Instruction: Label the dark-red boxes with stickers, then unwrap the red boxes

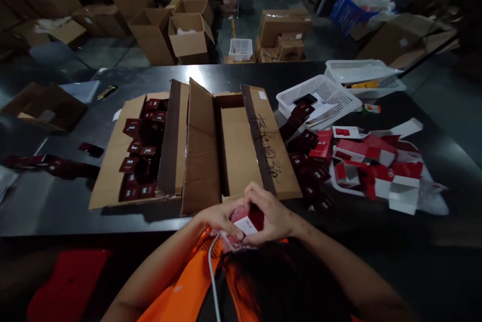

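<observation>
Close to my chest, at the table's front edge, both hands hold a small red and white box (246, 224). My left hand (222, 219) grips its left side, thumb across the front. Around the right side and top curl the fingers of my right hand (273, 216). Clear plastic, perhaps a bag or wrap, hangs beneath the box. Just beyond my hands stands an open cardboard carton (241, 146) with handwriting on its right flap. Left of it, another open carton (107, 161) holds several dark red boxes (145, 151).
Several dark red boxes (311, 174) lie right of the cartons. Beside them, a white tray (350, 190) overflows with red and white boxes. White baskets (320, 88) stand at the back right. More dark red boxes (52, 165) lie at left. A red stool (70, 282) is below the table.
</observation>
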`<state>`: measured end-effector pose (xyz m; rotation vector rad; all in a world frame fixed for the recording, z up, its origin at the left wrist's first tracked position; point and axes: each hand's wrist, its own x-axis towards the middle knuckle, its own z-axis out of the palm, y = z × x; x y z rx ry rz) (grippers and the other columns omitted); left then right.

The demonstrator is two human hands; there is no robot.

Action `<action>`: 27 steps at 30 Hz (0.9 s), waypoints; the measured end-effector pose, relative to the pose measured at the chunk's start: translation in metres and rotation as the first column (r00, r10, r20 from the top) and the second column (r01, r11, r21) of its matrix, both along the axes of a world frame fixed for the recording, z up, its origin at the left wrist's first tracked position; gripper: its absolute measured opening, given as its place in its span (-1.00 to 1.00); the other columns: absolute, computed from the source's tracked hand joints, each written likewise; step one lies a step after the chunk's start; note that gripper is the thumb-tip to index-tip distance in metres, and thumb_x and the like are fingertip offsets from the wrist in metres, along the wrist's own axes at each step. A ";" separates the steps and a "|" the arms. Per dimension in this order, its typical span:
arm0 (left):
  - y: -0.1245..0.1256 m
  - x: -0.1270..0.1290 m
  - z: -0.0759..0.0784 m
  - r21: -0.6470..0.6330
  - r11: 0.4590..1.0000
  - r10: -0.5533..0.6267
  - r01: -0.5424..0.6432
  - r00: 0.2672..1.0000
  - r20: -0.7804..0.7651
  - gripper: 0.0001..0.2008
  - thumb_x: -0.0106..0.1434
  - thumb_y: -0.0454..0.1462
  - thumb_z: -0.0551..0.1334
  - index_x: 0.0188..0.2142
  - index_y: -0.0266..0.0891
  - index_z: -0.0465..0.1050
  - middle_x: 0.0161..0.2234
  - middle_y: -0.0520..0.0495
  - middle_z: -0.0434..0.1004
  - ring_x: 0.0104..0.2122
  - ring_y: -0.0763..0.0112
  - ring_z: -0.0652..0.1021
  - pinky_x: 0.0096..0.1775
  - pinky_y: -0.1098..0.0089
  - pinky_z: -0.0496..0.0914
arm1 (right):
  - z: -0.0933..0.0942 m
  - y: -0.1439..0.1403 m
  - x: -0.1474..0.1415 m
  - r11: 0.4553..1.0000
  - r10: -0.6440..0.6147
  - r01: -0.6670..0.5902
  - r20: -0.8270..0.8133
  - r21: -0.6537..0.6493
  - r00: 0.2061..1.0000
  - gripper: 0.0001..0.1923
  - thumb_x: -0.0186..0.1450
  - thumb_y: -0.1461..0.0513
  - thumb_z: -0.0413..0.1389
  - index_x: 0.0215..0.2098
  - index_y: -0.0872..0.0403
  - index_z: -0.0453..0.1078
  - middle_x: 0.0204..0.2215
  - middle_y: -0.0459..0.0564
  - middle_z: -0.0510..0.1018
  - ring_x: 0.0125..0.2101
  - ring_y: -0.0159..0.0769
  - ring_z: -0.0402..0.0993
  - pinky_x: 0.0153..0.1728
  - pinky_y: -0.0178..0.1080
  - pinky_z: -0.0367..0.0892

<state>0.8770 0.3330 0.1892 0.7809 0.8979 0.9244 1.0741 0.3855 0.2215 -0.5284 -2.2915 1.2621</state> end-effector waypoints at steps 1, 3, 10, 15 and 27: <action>0.001 0.002 -0.001 0.008 0.996 -0.092 0.092 0.996 0.005 -0.47 -0.48 -0.43 0.53 -0.37 -0.27 0.64 -0.38 -0.07 0.58 -0.36 0.13 0.56 -0.26 0.22 0.51 | -0.002 0.000 0.000 1.000 -0.017 0.017 -0.014 -0.010 1.000 -0.47 -0.05 0.05 0.44 -0.31 0.03 0.26 -0.27 -0.08 0.32 -0.34 -0.35 0.34 -0.34 -0.31 0.35; 0.003 0.005 -0.006 0.011 0.972 -0.236 0.235 0.971 0.034 -0.49 -0.36 -0.36 0.52 -0.29 -0.20 0.64 -0.34 -0.04 0.58 -0.33 0.18 0.55 -0.25 0.27 0.50 | -0.005 0.001 0.000 0.999 -0.039 0.038 -0.021 -0.032 0.999 -0.48 -0.03 0.04 0.42 -0.36 0.02 0.21 -0.31 -0.11 0.30 -0.38 -0.37 0.28 -0.38 -0.32 0.30; 0.005 0.007 -0.031 -0.076 0.932 -0.350 0.356 0.933 0.082 -0.29 -0.36 -0.34 0.50 -0.08 -0.15 0.63 -0.16 -0.10 0.63 -0.39 0.18 0.59 -0.38 0.28 0.50 | -0.019 -0.005 -0.002 0.972 -0.093 0.072 -0.085 -0.225 0.992 -0.39 0.04 -0.11 0.34 -0.56 0.04 0.03 -0.42 -0.15 0.22 -0.45 -0.41 0.17 -0.44 -0.33 0.15; -0.001 0.007 -0.039 -0.170 0.942 -0.260 0.288 0.950 0.172 -0.33 -0.29 -0.25 0.43 -0.06 -0.14 0.63 -0.12 -0.16 0.67 -0.26 0.01 0.66 -0.37 0.26 0.51 | -0.044 -0.010 -0.009 0.702 -0.414 0.038 -0.364 -0.711 0.835 -0.36 0.12 -0.13 0.25 -0.59 0.04 -0.07 -0.43 -0.11 0.21 -0.42 -0.35 0.27 -0.35 -0.24 0.31; 0.021 -0.019 -0.039 -0.206 0.968 -0.128 0.143 0.988 0.084 -0.30 -0.34 -0.35 0.35 -0.06 -0.24 0.60 -0.29 -0.09 0.69 -0.33 0.25 0.61 -0.28 0.40 0.45 | -0.031 0.050 0.042 0.890 0.051 -0.053 0.017 0.453 0.999 -0.55 0.27 0.44 0.03 0.08 0.08 0.47 -0.07 0.15 0.62 -0.04 -0.17 0.49 0.00 -0.09 0.38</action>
